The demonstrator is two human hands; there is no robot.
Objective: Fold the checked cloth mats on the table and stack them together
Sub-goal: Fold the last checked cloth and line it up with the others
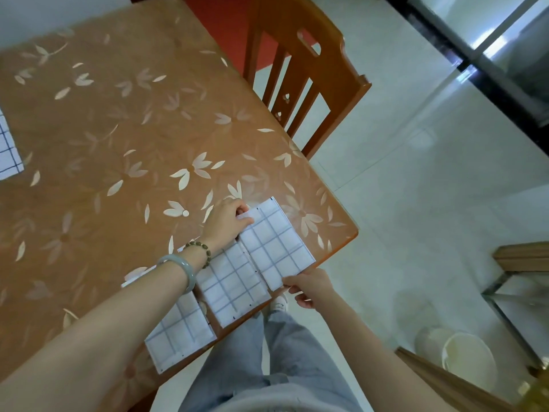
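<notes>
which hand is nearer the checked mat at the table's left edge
Left. The left hand grips the near mat's far corner, toward that left-edge mat; the right hand pinches its near corner, farther off.

far mat (9,150) — cut by left edge | near mat (181,331) — under left forearm (118,307) | held mat (276,242) corner under right hand (312,288)

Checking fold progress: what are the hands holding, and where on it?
Both hold the folded-over flap of the checked mat: the left hand pinches its far corner, the right hand its near corner.
</notes>
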